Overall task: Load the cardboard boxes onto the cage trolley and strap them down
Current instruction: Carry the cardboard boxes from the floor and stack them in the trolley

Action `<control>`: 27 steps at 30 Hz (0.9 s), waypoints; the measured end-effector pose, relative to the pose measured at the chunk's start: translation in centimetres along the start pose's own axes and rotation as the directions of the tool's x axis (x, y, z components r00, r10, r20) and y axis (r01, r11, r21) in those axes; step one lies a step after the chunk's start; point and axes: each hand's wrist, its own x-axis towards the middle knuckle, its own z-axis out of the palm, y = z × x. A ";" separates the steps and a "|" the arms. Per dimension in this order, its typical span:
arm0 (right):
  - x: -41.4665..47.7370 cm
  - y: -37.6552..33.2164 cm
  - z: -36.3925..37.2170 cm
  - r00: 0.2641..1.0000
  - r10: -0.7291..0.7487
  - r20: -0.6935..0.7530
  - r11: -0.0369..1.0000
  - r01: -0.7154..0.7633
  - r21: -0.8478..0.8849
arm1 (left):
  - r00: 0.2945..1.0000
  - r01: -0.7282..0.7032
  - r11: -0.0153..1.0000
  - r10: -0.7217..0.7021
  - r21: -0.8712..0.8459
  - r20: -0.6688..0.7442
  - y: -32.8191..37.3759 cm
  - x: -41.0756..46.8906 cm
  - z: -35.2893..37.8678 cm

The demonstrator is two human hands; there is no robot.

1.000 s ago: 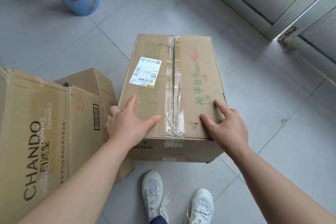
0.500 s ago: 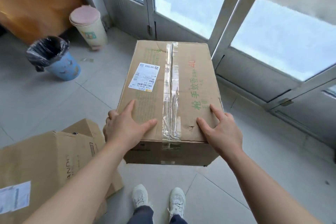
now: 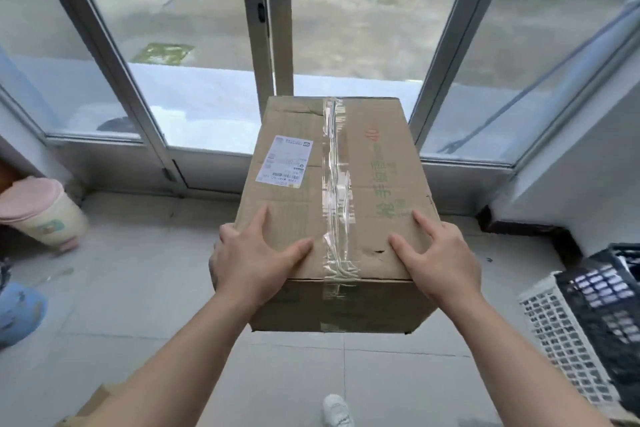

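Note:
A brown cardboard box, sealed with clear tape and bearing a white shipping label and green print, hangs in the air in front of me. My left hand grips its near left corner, thumb and forefinger on top, the other fingers round the side. My right hand holds the near right corner the same way. No cage trolley or strap is in view.
Glass doors with metal frames stand straight ahead. A pink-lidded bin and a blue bin are at the left. Black and white plastic crates sit at the right by a wall. Another cardboard box's corner shows bottom left.
The box has come up off the floor in both hands. My view has risen from the floor tiles and the other boxes toward the glass doors.

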 end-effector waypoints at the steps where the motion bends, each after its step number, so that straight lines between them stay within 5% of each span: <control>1: -1.1 0.4 -1.2 0.999 0.034 -0.033 0.999 -0.034 0.003 | 0.999 -0.048 0.999 0.048 0.010 0.010 0.8 -0.5 -0.3; 7: -8.3 4.0 -7.7 0.950 0.210 -0.229 0.977 -0.209 0.027 | 0.949 -0.306 0.952 0.302 0.029 0.094 6.1 -4.8 -1.0; 16: -18.9 11.9 -17.9 0.777 0.410 -0.478 0.901 -0.425 0.082 | 0.758 -0.626 0.779 0.615 -0.022 0.216 15.6 -15.6 0.6; 27: -34.6 25.8 -30.9 0.555 0.550 -0.625 0.803 -0.557 0.212 | 0.518 -0.802 0.566 0.818 -0.191 0.249 26.6 -36.6 7.2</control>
